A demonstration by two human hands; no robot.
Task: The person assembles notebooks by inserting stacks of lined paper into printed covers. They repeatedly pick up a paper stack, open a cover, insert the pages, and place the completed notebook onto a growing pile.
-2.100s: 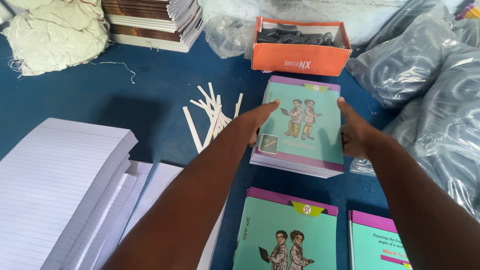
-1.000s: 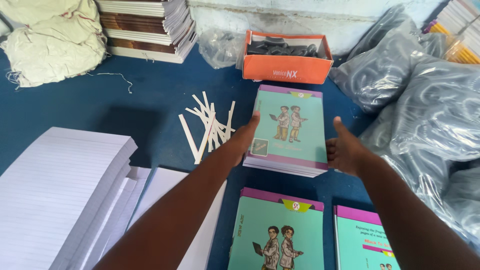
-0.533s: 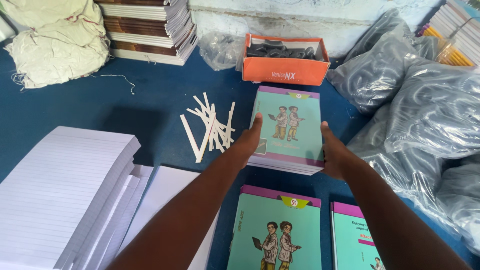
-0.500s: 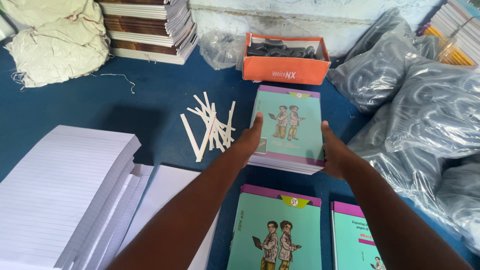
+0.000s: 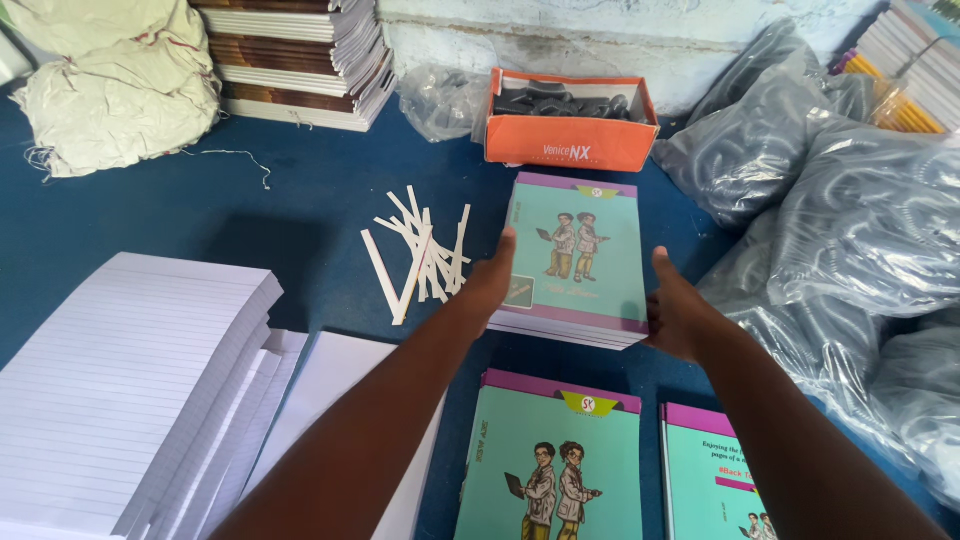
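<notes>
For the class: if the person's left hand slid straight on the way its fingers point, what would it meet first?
The left hand points up along the left edge of the teal notebook stack. Past that, the orange box looks first in line, though depth is hard to judge.

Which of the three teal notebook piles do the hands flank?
The far notebook stack, below the orange box: left hand and right hand sit at its sides. The two near piles lie untouched.

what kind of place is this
Probably a small notebook-binding or stationery workshop: stacks of teal-covered notebooks between both hands, a pile of loose ruled sheets, and bags of spiral binding coils beside them.
</notes>
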